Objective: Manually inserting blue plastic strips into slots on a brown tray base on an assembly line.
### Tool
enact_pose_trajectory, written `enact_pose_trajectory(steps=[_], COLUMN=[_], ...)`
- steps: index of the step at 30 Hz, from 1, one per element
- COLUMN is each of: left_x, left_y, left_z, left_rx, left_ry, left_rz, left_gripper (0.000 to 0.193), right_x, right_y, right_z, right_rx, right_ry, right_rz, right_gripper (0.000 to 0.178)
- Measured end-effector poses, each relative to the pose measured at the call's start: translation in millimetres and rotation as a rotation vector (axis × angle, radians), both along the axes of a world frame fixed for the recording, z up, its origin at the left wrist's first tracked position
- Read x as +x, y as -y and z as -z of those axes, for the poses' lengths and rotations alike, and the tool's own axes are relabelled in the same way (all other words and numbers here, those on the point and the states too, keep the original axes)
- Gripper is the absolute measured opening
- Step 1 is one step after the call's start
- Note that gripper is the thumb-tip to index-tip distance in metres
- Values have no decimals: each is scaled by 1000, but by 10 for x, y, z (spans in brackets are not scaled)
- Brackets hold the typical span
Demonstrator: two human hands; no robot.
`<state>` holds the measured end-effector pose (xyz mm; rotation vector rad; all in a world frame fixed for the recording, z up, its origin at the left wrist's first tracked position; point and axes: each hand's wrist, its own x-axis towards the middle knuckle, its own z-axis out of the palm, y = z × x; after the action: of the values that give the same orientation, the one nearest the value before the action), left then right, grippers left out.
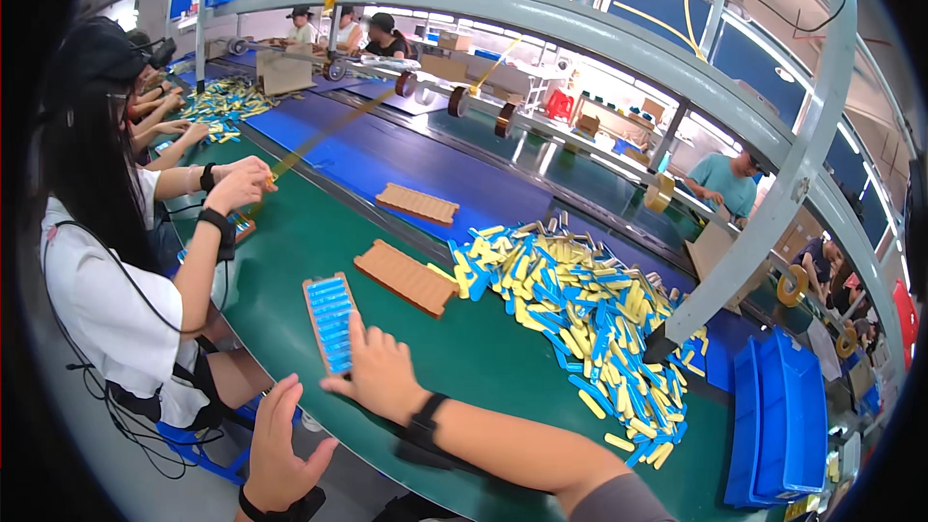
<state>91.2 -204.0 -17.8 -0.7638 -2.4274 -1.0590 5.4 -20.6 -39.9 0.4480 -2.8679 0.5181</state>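
A shallow brown cardboard tray lies on the green table in front of me, with a row of slim blue pieces side by side in its slots. My right hand rests at the tray's right edge, index finger stretched over the blue pieces and thumb apart near the lower end. It appears to hold nothing. Nearer to me, off the table's front edge, my left hand is raised with fingers and thumb spread, and no object is in it. Both wrists wear black bands.
Two ribbed brown trays lie farther back. A large heap of blue and yellow oblong pieces spreads to the right, around a grey frame post. Stacked blue bins stand far right. At left, a co-worker's hands handle yellow tape.
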Motion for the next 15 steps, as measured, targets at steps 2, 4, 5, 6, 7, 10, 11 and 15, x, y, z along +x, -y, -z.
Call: enact_pose_trajectory(steps=[2,4,5,6,7,10,11,15], left_x=[38,92,117,122,118,30,-13,27], left_y=[113,193,236,263,296,279,261,-27], left_z=[47,41,54,68,83,134,165,94], left_rx=[-15,-5,18,20,24,-6,-38,26], left_ry=[7,47,96,99,94,67,54,153], left_rz=[-69,-112,-149,-159,-168,-122,-103,21], left_gripper=[80,80,80,80,79,78,77,64], right_x=[-242,-282,-270,-296,-399,-848,-948,-1116], right_y=[334,433,470,379,263,-423,-593,-942], right_z=[-7,-54,-111,-311,-351,-242,-166,35], right_rx=[-114,-117,-107,-84,-4,102,102,100], right_ry=[1,-1,6,86,-2,-133,-87,67], right_rz=[43,-33,-101,-67,-5,142,153,163], right_gripper=[107,104,102,97,97,96,94,91])
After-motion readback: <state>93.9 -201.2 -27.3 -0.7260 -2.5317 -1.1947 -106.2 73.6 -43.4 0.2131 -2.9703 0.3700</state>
